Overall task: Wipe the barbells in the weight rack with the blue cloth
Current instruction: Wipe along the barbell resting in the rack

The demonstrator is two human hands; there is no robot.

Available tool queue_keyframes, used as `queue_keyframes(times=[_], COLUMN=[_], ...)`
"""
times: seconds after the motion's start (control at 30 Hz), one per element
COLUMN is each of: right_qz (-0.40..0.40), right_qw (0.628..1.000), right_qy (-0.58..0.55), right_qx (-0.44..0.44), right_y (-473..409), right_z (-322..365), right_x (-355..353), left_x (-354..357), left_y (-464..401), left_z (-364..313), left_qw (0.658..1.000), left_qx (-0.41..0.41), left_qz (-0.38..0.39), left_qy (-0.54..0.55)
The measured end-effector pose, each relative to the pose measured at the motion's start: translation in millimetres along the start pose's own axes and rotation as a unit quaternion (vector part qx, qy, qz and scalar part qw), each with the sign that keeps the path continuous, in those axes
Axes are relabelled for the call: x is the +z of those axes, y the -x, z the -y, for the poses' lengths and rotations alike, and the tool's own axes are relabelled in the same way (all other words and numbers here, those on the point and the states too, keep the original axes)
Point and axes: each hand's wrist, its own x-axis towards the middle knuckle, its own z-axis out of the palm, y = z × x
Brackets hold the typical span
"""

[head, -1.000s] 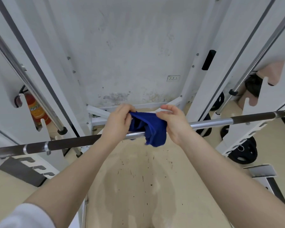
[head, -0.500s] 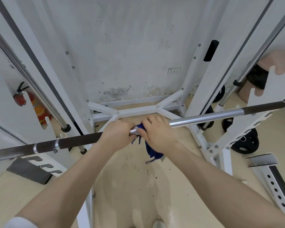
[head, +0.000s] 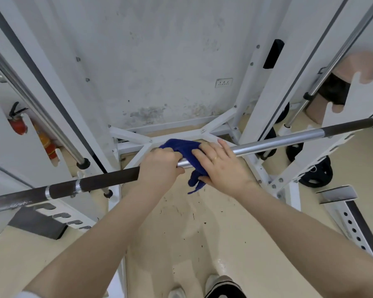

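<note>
A long barbell (head: 278, 140) lies across the white weight rack (head: 254, 117), running from lower left to upper right, with a chrome middle and dark knurled sections. The blue cloth (head: 181, 147) is draped over the chrome middle, its loose end hanging below the bar. My left hand (head: 159, 168) grips the bar just left of the cloth, fingertips at the cloth's edge. My right hand (head: 222, 168) lies over the cloth on the bar, fingers across the top and thumb underneath, holding the cloth round the bar.
Chrome guide rods (head: 52, 130) slant along both white uprights. Black weight plates (head: 317, 175) stand on the floor at the right. A red fire extinguisher (head: 17, 123) hangs behind the left upright. My shoes (head: 222, 287) stand on the beige floor below the bar.
Both hands held the cloth spread above the bar a second ago. My left hand has since closed on the bar, and my right hand now wraps the cloth round it.
</note>
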Motion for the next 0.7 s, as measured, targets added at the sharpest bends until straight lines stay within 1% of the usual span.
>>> queue_keyframes(times=[0.03, 0.07, 0.1, 0.13, 0.17, 0.2, 0.23, 0.27, 0.3, 0.33, 0.37, 0.4, 0.43, 0.47, 0.5, 0.53, 0.57, 0.6, 0.63, 0.67, 0.7], right_qz=[0.052, 0.117, 0.200, 0.278, 0.329, 0.355, 0.354, 0.323, 0.258, 0.167, 0.083, 0.011, -0.035, -0.037, 0.010, 0.101, 0.214, 0.307, 0.365, 0.379, 0.357], right_qw=[0.998, 0.991, 0.969, 0.937, 0.913, 0.901, 0.905, 0.923, 0.951, 0.979, 0.992, 0.996, 0.997, 0.998, 0.999, 0.993, 0.968, 0.932, 0.902, 0.894, 0.908], right_qy=[-0.014, -0.059, -0.135, -0.201, -0.233, -0.241, -0.226, -0.194, -0.144, -0.083, -0.033, -0.003, 0.010, 0.009, -0.016, -0.062, -0.130, -0.190, -0.224, -0.233, -0.210], right_qx=[0.015, 0.033, 0.053, 0.067, 0.068, 0.069, 0.072, 0.079, 0.088, 0.088, 0.087, 0.084, 0.072, 0.056, 0.037, 0.022, 0.022, 0.037, 0.053, 0.058, 0.057], right_y=[-8.4, -19.7, -31.2, -41.1, -49.5, -55.2, -55.4, -51.3, -42.1, -29.3, -15.4, -4.8, -1.6, -4.4, -10.8, -20.3, -29.8, -38.3, -43.5, -43.8, -38.7], right_z=[-8.7, -17.1, -24.7, -30.5, -35.2, -37.3, -36.4, -32.1, -27.1, -20.1, -12.9, -7.9, -8.0, -13.7, -23.8, -35.8, -48.8, -61.0, -71.1, -76.5, -76.9], right_x=[-8.6, -18.6, -26.7, -33.3, -36.7, -38.3, -36.5, -33.5, -24.6, -14.4, -2.9, 3.6, 8.7, 7.2, 0.8, -9.0, -19.2, -27.4, -31.2, -32.7, -30.9], left_x=[-0.4, -1.4, -2.1, -2.8, -3.5, -4.6, -4.1, -3.2, -1.7, -1.1, -0.7, -0.8, 0.0, -0.9, 0.0, -0.1, 0.4, 1.1, 2.2, 4.0, 5.7], left_y=[0.2, 0.9, 1.4, 2.3, 2.5, 3.6, 4.4, 5.0, 5.1, 5.5, 5.5, 5.2, 5.0, 5.0, 4.9, 4.5, 4.3, 4.7, 4.1, 2.5, -0.3], left_z=[-0.2, -0.7, -1.6, -3.1, -4.4, -5.6, -6.3, -7.2, -8.2, -9.9, -12.2, -14.7, -16.8, -19.7, -22.1, -24.2, -26.0, -28.6, -31.5, -35.7, -40.7], left_qw=[1.000, 1.000, 1.000, 1.000, 1.000, 1.000, 1.000, 0.999, 0.999, 0.999, 0.998, 0.998, 0.998, 0.997, 0.996, 0.995, 0.994, 0.992, 0.991, 0.992, 0.993], left_qx=[0.000, -0.005, -0.010, -0.014, -0.016, -0.021, -0.026, -0.032, -0.041, -0.050, -0.057, -0.063, -0.067, -0.076, -0.083, -0.089, -0.091, -0.091, -0.090, -0.091, -0.092], left_qz=[0.002, 0.003, 0.003, 0.002, 0.001, 0.003, 0.005, 0.006, 0.005, 0.004, -0.001, -0.005, -0.007, -0.008, -0.007, -0.013, -0.032, -0.055, -0.066, -0.058, -0.049], left_qy=[-0.007, -0.012, -0.015, -0.015, -0.017, -0.016, -0.014, -0.009, -0.004, -0.002, -0.005, -0.012, -0.019, -0.026, -0.037, -0.047, -0.059, -0.069, -0.069, -0.060, -0.048])
